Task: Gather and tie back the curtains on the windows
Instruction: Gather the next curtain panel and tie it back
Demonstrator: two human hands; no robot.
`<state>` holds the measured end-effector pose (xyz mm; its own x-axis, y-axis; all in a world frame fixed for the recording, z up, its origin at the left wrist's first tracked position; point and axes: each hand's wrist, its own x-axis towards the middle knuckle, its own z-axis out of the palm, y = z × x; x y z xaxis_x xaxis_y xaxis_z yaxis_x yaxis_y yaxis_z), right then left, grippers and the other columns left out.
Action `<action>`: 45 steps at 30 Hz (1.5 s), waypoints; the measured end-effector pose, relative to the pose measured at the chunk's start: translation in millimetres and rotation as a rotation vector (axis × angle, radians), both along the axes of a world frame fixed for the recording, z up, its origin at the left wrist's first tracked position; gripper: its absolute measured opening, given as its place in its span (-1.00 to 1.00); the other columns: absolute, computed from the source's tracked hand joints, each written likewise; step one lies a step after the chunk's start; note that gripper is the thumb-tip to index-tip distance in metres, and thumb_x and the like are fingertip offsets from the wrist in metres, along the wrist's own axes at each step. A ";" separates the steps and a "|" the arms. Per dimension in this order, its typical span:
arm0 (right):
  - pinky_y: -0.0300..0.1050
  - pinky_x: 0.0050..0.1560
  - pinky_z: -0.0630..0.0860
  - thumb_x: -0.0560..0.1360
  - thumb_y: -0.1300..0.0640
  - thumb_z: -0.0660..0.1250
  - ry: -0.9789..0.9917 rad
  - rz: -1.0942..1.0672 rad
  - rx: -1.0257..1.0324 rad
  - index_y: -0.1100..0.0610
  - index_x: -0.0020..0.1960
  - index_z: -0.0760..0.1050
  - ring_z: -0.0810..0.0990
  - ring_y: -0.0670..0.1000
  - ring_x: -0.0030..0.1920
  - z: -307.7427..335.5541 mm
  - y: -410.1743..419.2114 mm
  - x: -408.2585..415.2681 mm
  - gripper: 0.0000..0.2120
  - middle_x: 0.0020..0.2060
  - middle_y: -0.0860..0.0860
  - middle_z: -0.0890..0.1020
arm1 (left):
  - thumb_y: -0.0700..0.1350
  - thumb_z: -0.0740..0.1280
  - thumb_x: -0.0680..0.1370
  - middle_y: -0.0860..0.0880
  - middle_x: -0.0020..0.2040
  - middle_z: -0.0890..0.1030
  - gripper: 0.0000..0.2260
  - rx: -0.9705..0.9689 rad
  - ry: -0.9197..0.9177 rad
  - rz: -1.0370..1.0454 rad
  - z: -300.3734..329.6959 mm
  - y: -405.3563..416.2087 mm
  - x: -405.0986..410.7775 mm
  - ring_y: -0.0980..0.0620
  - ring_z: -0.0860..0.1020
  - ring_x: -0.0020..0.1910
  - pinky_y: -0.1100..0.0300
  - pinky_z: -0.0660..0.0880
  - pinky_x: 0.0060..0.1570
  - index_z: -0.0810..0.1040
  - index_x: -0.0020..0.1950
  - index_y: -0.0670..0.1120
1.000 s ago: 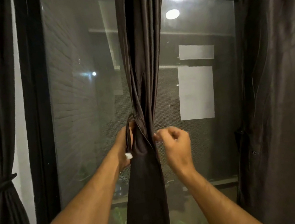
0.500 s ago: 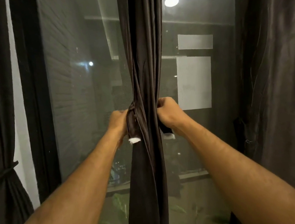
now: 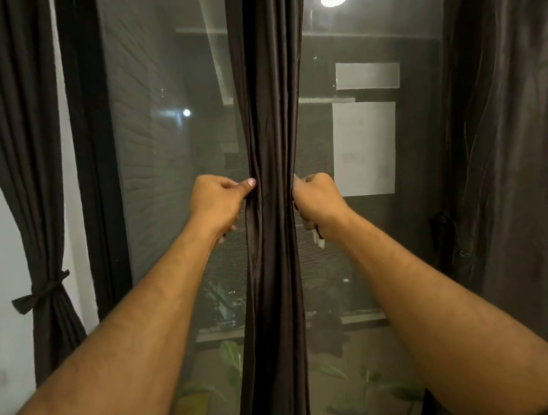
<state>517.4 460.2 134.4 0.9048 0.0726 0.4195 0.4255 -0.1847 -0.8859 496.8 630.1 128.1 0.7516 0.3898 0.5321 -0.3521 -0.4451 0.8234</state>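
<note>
far left: side curtain hangs against the wall, already cinched by a dark tie w/ its ends sticking out, so that one looks done. next right, black window frame, then the glass w/ reflections of room lights.

left hand sits at the left edge of the middle curtain, fingers curled, thumb pressed onto the fabric edge, so it's clamped on the cloth or on a tie end there; can't tell which bc the fabric hides it. prob holding that side so the bundle stays tight.

middle curtain is the thing being worked: gathered into a narrow rope of folds in front of the glass, centre of view, between both fists. long axis runs vertical, top out of frame, bottom flaring a bit wider and leaning slightly left toward the floor.

right hand grips at the right edge, same height, fist closed on a dark strap w/ a white tab poking out below the wrist. looks like both are pulling a tie snug round the bundle, not knotted yet imo.

far right: another curtain hangs loose, no tie visible on it.
</note>
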 end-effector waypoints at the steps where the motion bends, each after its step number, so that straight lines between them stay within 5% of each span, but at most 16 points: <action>1: -0.19 -0.53 0.26 0.64 0.17 0.20 0.106 0.108 0.168 0.12 -0.34 0.39 0.28 -0.05 -0.56 -1.4 -0.4 -4.7 -0.64 -0.49 0.00 0.37 | 0.07 0.47 0.56 -0.07 -0.55 0.53 -0.66 -0.014 0.003 0.024 2.3 -3.0 -5.5 0.01 0.49 -0.66 0.21 0.39 -0.68 0.59 -0.26 -0.16; 4: -0.12 -0.45 0.59 0.61 0.32 0.16 0.270 0.376 0.444 0.24 -0.22 0.53 0.55 0.07 -0.43 -7.3 -5.2 -18.8 -0.72 -0.41 0.11 0.62 | -0.06 0.44 0.61 -0.12 -0.53 0.57 -0.68 -0.255 0.003 -0.116 4.3 -21.0 -21.7 -0.02 0.55 -0.64 0.20 0.46 -0.66 0.46 -0.23 -0.19; 7: 0.08 -0.06 0.71 0.59 0.40 0.25 0.266 0.498 0.421 0.28 -0.07 0.60 0.71 0.05 -0.31 -17.7 -8.6 -25.6 -0.83 -0.27 0.12 0.72 | -0.07 0.39 0.64 -0.14 -0.42 0.66 -0.75 -0.377 0.027 -0.176 0.7 -32.5 -37.3 -0.06 0.63 -0.51 0.12 0.58 -0.51 0.50 -0.14 -0.21; 9: 0.09 0.09 0.68 0.56 0.41 0.33 0.216 0.424 0.335 0.28 -0.03 0.61 0.73 0.09 -0.19 -25.3 -11.6 -28.7 -0.89 -0.15 0.16 0.72 | -0.09 0.34 0.66 -0.18 -0.22 0.68 -0.82 -0.391 0.064 -0.235 -2.3 -38.0 -46.6 -0.12 0.68 -0.27 -0.01 0.69 -0.25 0.54 -0.05 -0.19; 15: -0.02 -0.23 0.56 0.54 0.30 0.43 0.102 0.228 0.192 0.17 -0.17 0.56 0.59 0.07 -0.22 -28.3 -14.9 -38.1 -0.86 -0.22 0.17 0.63 | -0.19 0.34 0.65 -0.21 -0.06 0.67 -0.88 -0.391 0.101 -0.372 -7.0 -49.1 -65.3 -0.12 0.67 -0.06 -0.13 0.64 0.09 0.62 0.04 -0.24; 19: -0.10 -0.29 0.61 0.54 0.30 0.38 0.211 0.363 0.232 0.27 0.01 0.64 0.59 -0.03 -0.40 -24.4 -17.4 -42.9 -0.91 -0.27 0.12 0.62 | -0.21 0.41 0.60 -0.15 -0.18 0.68 -0.90 -0.208 0.120 -0.313 -9.8 -51.1 -70.5 -0.06 0.63 -0.15 0.03 0.60 -0.07 0.66 -0.06 -0.23; 23: -0.01 -0.23 0.68 0.65 0.18 0.29 0.304 0.465 0.313 0.31 0.19 0.63 0.69 0.06 -0.26 -28.1 -15.8 -43.0 -0.75 -0.07 0.20 0.69 | -0.28 0.48 0.52 -0.23 -0.03 0.72 -0.79 -0.157 0.059 -0.210 -11.6 -50.8 -66.4 -0.10 0.68 -0.08 0.07 0.63 -0.01 0.66 0.12 -0.34; 26: 0.02 -0.22 0.67 0.66 -0.04 0.30 0.309 0.495 0.360 0.31 0.20 0.60 0.72 0.10 -0.18 -30.4 -13.1 -39.1 -0.60 -0.04 0.20 0.71 | -0.32 0.49 0.51 -0.11 -0.13 0.75 -0.92 -0.057 -0.018 -0.125 -16.5 -49.1 -62.9 0.08 0.71 -0.18 0.27 0.63 -0.11 0.71 -0.01 -0.25; 28: -0.03 -0.27 0.67 0.59 0.09 0.43 0.233 0.465 0.296 0.30 0.08 0.64 0.72 0.07 -0.23 -32.2 -12.0 -36.3 -0.75 -0.14 0.17 0.70 | -0.34 0.45 0.54 -0.05 -0.19 0.75 -0.89 0.061 -0.025 -0.122 -20.2 -48.1 -63.6 0.14 0.69 -0.22 0.33 0.59 -0.16 0.72 -0.07 -0.16; 31: -0.11 -0.34 0.65 0.56 0.31 0.43 0.182 0.429 0.250 0.23 -0.08 0.62 0.69 -0.03 -0.40 -34.1 -12.7 -30.6 -0.95 -0.27 0.11 0.69 | -0.44 0.38 0.54 0.00 -0.13 0.76 -0.72 0.046 0.016 -0.222 -25.6 -44.3 -64.0 0.12 0.70 -0.15 0.32 0.63 -0.14 0.67 0.17 -0.16; 34: -0.05 -0.28 0.69 0.62 0.31 0.33 0.178 0.389 0.252 0.21 -0.05 0.58 0.73 0.05 -0.26 -37.1 -11.5 -24.3 -0.90 -0.19 0.14 0.72 | -0.48 0.32 0.57 -0.32 0.11 0.69 -0.63 -0.100 0.074 -0.261 -28.4 -34.8 -62.5 -0.10 0.68 -0.04 0.10 0.69 -0.07 0.56 0.35 -0.27; 37: -0.04 -0.23 0.69 0.68 0.28 0.22 0.115 0.345 0.252 0.23 0.09 0.51 0.75 0.02 -0.27 -41.9 -9.5 -18.3 -0.90 -0.27 0.04 0.70 | -0.46 0.25 0.62 -0.41 0.04 0.64 -0.76 -0.168 0.052 -0.245 -29.6 -27.4 -55.5 -0.17 0.69 -0.18 0.03 0.70 -0.24 0.47 0.27 -0.30; 40: -0.10 -0.36 0.62 0.66 0.25 0.31 0.024 0.304 0.212 0.25 0.14 0.48 0.68 -0.01 -0.39 -47.6 -4.4 -18.2 -0.91 -0.22 0.10 0.68 | -0.40 0.21 0.66 -0.27 -0.15 0.63 -0.87 0.005 0.056 -0.119 -30.1 -23.0 -43.4 -0.01 0.61 -0.42 0.14 0.55 -0.52 0.44 0.16 -0.23; 42: -0.12 -0.38 0.57 0.62 0.25 0.38 -0.021 0.324 0.134 0.26 0.10 0.51 0.67 0.02 -0.34 -53.2 3.9 -20.5 -0.89 -0.15 0.17 0.73 | -0.40 0.16 0.65 -0.21 -0.26 0.58 -0.83 0.104 0.097 -0.101 -28.3 -22.1 -34.4 0.02 0.51 -0.46 0.16 0.42 -0.54 0.50 0.04 -0.20; 45: -0.17 -0.37 0.50 0.58 0.27 0.42 -0.038 0.346 0.067 0.17 -0.08 0.54 0.69 -0.03 -0.28 -58.4 13.6 -18.0 -0.90 -0.20 0.09 0.75 | -0.36 0.13 0.54 -0.13 -0.46 0.48 -0.76 0.000 0.124 -0.079 -19.5 -26.0 -20.4 -0.03 0.39 -0.50 0.20 0.31 -0.53 0.50 -0.24 -0.18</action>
<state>499.4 473.8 76.0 0.8155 0.3430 0.4662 0.4853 0.0338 -0.8737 476.4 604.1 108.6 0.8402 0.3266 0.4330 -0.2815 -0.4198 0.8629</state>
